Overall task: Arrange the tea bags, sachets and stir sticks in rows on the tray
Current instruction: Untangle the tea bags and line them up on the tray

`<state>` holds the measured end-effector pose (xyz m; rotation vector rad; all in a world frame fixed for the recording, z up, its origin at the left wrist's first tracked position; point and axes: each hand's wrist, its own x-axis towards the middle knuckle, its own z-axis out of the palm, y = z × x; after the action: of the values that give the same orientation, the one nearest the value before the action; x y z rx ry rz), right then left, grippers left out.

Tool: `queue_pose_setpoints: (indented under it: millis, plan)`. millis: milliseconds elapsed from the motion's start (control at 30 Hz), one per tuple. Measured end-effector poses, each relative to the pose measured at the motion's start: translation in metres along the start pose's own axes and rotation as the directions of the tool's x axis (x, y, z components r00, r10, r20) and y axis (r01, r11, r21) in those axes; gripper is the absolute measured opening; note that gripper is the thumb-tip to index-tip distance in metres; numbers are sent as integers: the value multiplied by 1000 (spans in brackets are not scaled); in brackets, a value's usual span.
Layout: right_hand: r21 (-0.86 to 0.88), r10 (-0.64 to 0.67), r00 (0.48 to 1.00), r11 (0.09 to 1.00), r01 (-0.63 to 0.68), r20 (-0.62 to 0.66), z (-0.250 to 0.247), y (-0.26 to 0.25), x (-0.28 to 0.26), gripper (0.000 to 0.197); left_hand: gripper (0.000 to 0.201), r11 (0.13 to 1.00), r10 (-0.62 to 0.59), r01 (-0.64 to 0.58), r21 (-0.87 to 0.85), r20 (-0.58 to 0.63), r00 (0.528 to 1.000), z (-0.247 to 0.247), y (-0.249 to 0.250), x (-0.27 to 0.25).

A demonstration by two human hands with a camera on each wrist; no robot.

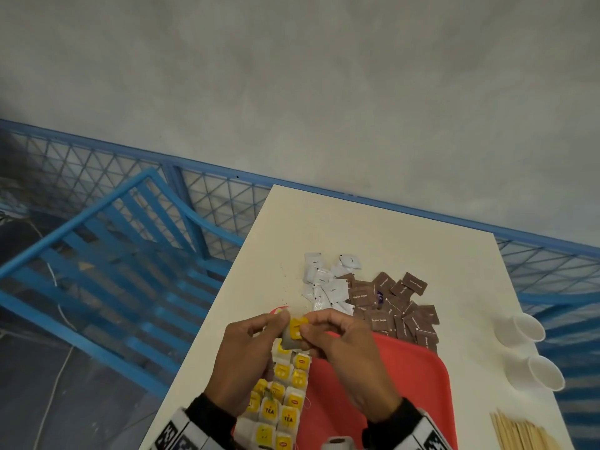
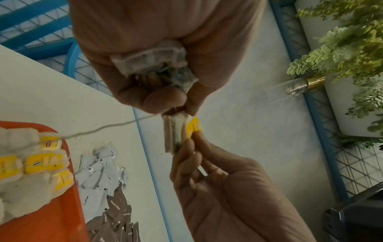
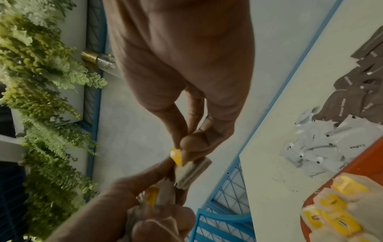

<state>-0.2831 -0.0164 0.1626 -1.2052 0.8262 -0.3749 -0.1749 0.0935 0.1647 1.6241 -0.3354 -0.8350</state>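
Both hands are holding one tea bag point(image 1: 290, 336) up in the air, just above the far left corner of the red tray point(image 1: 406, 378). The left hand point(image 1: 242, 358) is curling its fingers round the soft bag part, and more bags seem to be bunched in its palm. The right hand point(image 1: 349, 358) is pinching the little yellow tag point(image 1: 297, 328) between thumb and fingertip. The two hands are almost touching, so neither is nearer than the other.

The bag is standing on its end, with its long side going up and down and the tag at the top, pointing away from the person. Right under it, rows of tea bags point(image 1: 285, 404) are lying flat along the left side of the tray, tags facing up. The bag probably needs to be tipped flat and set at the far end of a row.

The white sachets point(image 1: 324, 284) and brown sachets point(image 1: 399, 310) are lying in heaps on the counter point(image 1: 373, 228) past the tray. The stir sticks point(image 1: 519, 433) are lying at the near right.
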Motion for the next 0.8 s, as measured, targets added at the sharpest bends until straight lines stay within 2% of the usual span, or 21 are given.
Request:
queue_pose_setpoints:
  millis: [167,300,367,500,633,733,800]
  plan:
    - [-4,-79,994,997,79,-71,6,-1,7,12,13,998,70,-69,-16,46,997,-4,6,7]
    - [-99,-84,997,992,83,1,4,-12,16,17,10,995,101,-100,-17,46,994,-8,14,19]
    - [-145,-131,991,980,136,39,3,-17,22,16,12,993,118,-117,-21,47,992,-11,20,23]
    - [-190,-218,976,958,215,4,-4,-14,33,15,11,989,148,-148,-11,43,988,-24,25,28]
    - [-268,-111,987,960,76,-118,-18,33,46,10,10,993,114,-115,33,20,993,-49,13,29]
    - [-338,18,986,938,-74,-164,-19,84,53,30,15,997,71,-71,40,6,997,-68,5,24]
    - [-361,102,971,916,-176,-215,-18,114,59,30,22,997,35,-35,66,-8,999,-79,1,21]
